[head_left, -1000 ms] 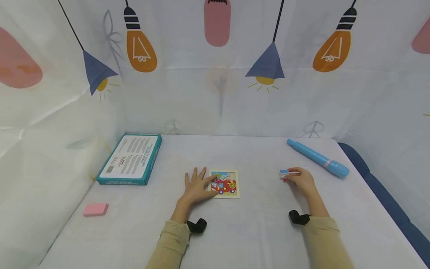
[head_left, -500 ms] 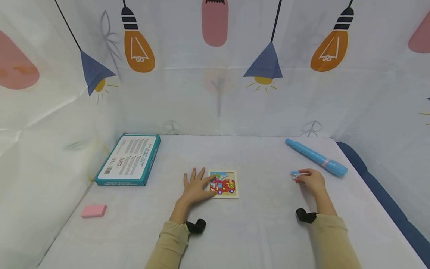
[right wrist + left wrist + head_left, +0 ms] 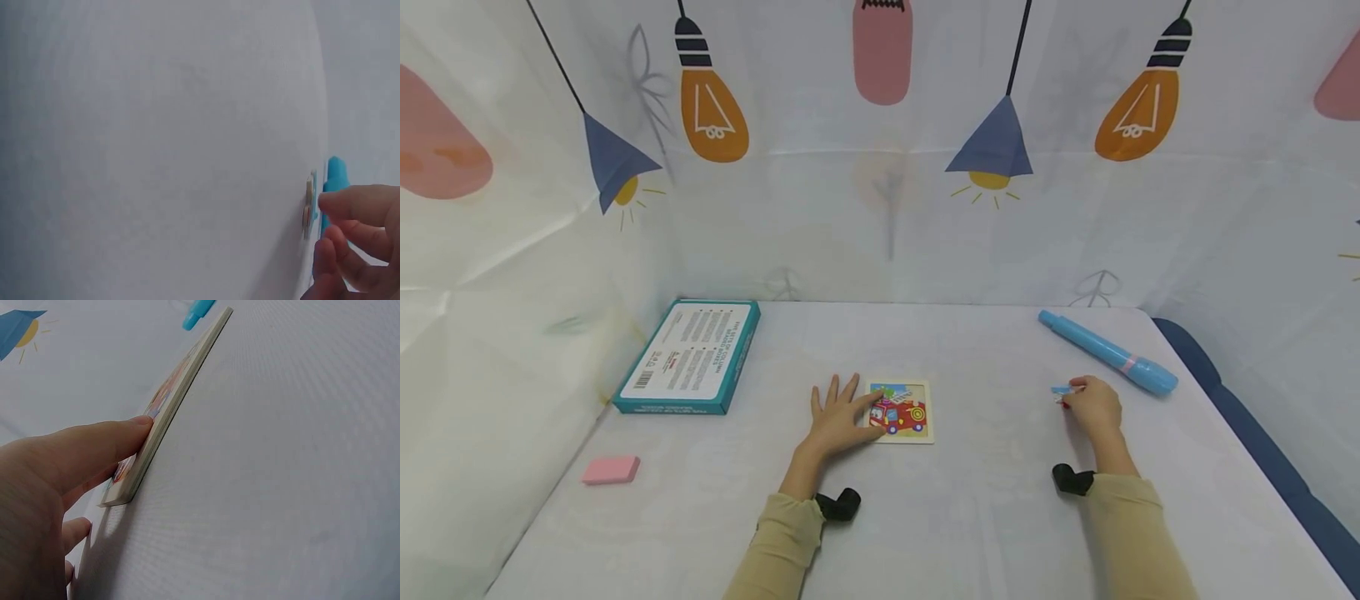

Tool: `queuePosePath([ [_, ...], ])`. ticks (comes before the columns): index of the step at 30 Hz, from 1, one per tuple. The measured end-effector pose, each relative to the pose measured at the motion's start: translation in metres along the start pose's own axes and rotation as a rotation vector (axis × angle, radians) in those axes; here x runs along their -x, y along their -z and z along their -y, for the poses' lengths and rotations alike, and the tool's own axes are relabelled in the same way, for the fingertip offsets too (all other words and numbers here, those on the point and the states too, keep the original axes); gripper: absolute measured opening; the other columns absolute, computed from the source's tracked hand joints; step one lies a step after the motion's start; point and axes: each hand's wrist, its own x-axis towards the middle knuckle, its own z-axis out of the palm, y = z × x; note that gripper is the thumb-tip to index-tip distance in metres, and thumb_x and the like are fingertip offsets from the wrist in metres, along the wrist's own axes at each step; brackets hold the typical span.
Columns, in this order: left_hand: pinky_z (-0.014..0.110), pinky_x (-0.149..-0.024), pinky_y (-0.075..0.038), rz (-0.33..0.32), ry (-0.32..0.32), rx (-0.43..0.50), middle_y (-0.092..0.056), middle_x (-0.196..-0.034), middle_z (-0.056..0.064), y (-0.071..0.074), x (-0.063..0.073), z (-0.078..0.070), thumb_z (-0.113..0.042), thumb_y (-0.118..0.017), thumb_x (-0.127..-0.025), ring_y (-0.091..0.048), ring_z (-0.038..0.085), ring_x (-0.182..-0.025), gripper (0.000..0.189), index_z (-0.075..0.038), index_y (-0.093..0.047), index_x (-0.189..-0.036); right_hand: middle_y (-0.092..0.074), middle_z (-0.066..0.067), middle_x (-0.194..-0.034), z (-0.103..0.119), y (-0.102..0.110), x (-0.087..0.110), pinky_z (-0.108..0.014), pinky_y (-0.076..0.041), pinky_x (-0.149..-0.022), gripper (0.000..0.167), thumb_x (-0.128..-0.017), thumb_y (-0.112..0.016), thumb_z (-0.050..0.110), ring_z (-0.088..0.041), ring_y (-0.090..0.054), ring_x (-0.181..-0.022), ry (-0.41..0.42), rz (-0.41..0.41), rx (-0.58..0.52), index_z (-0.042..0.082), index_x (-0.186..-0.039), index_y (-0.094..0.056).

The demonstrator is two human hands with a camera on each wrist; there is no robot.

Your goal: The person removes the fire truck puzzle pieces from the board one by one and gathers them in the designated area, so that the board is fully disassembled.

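Observation:
A small square picture puzzle (image 3: 917, 427) with a red fire truck lies flat on the white table. My left hand (image 3: 837, 423) rests at its left side, fingers spread, with the thumb and index fingertips touching the puzzle. In the left wrist view the thumb (image 3: 106, 447) presses near the pale edge of the puzzle (image 3: 167, 412). Farther right, my right hand (image 3: 1095, 407) pinches a small puzzle piece (image 3: 1059, 391) with blue on it. In the right wrist view that piece (image 3: 308, 194) is seen edge-on by the thumb tip; other fingers are curled behind.
A teal-edged box (image 3: 692, 350) lies at the back left of the table. In front of it is a pink eraser-like block (image 3: 611, 470). A thick light-blue marker-shaped tube (image 3: 1105, 350) lies beyond my right hand. A printed white curtain (image 3: 820, 225) stands behind the table.
My right hand has moved to the right with the piece, then slightly back left, farther from the puzzle. The left hand stays at the puzzle.

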Motion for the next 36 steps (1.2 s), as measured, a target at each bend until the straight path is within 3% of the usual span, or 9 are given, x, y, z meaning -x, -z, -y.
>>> queuePosePath([
  [6, 0.064, -0.104, 0.007, -0.003, -0.002, -0.007, -0.025, -0.151, 0.013, 0.000, 0.000, -0.001, -0.051, -0.065, -0.074, -0.005, 0.042, -0.139, 0.065, -0.025, -0.052, -0.133, -0.056, -0.023, -0.099, 0.023, -0.011, 0.004, -0.032, -0.039, -0.065, 0.036, -0.086, -0.056, 0.011, -0.033, -0.054, -0.085, 0.045, -0.023, -0.147, -0.007, -0.116, -0.054],
  [15, 0.063, -0.104, 0.008, -0.004, 0.004, 0.011, -0.024, -0.151, 0.013, 0.001, 0.001, -0.002, -0.050, -0.066, -0.074, -0.004, 0.042, -0.139, 0.070, -0.025, -0.047, -0.136, -0.055, -0.019, -0.104, 0.061, -0.041, 0.013, -0.027, -0.041, -0.066, 0.035, -0.088, -0.057, 0.013, -0.029, -0.054, -0.093, 0.077, 0.026, -0.331, -0.001, -0.119, -0.053],
  [26, 0.063, -0.104, 0.007, -0.022, 0.000, 0.018, -0.026, -0.150, 0.013, 0.001, 0.002, -0.001, -0.050, -0.068, -0.072, -0.006, 0.042, -0.139, 0.072, -0.022, -0.047, -0.136, -0.059, -0.016, -0.096, 0.098, -0.075, 0.024, -0.025, -0.043, -0.064, 0.030, -0.083, -0.063, 0.008, -0.027, -0.057, -0.087, 0.152, 0.043, -0.387, 0.000, -0.112, -0.058],
  [36, 0.062, -0.105, 0.008, -0.023, 0.003, 0.008, -0.025, -0.151, 0.011, -0.003, -0.001, 0.001, -0.050, -0.068, -0.073, -0.005, 0.041, -0.139, 0.071, -0.023, -0.047, -0.135, -0.060, -0.012, -0.093, 0.136, -0.102, 0.038, -0.031, -0.047, -0.067, 0.027, -0.083, -0.065, 0.011, -0.024, -0.057, -0.085, 0.169, 0.135, -0.360, 0.003, -0.108, -0.060],
])
